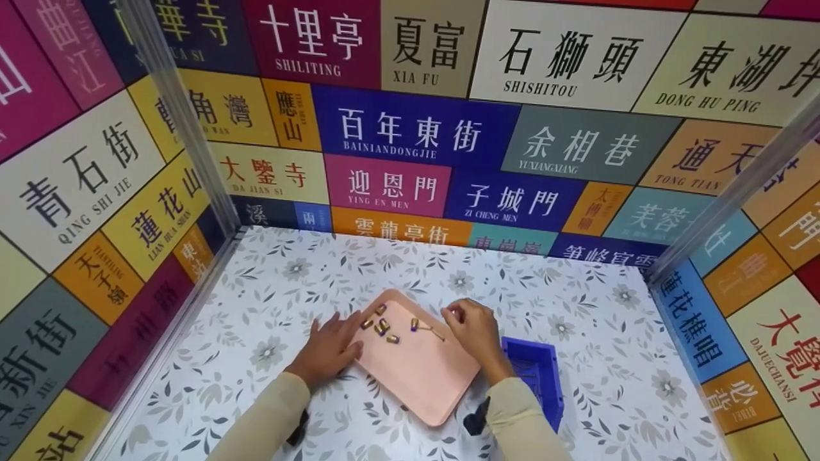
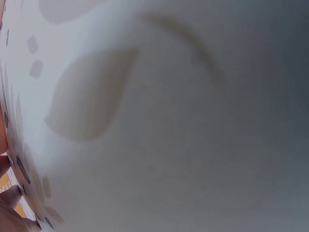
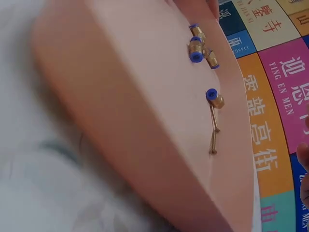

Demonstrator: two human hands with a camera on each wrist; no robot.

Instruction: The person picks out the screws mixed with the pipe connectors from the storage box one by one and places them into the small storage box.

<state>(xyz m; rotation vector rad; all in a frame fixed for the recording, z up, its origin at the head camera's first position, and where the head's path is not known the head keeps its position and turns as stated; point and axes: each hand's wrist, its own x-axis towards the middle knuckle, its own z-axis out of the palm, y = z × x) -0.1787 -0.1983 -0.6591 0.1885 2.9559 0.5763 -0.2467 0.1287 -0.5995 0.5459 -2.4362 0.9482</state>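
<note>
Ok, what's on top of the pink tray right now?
On the pink tray lie several small brass fittings with blue ends and two thin nails. The left hand covers the tray's left edge, so anything beneath it can't be seen.

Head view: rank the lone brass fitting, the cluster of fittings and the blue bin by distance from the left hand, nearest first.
From the left hand, which rests at the pink tray's left edge:
1. Cluster of fittings, on the tray's left part, just beyond the fingertips.
2. Lone brass fitting, mid-tray, toward the right hand.
3. Blue bin, off the tray on its right side, past the right hand.
</note>
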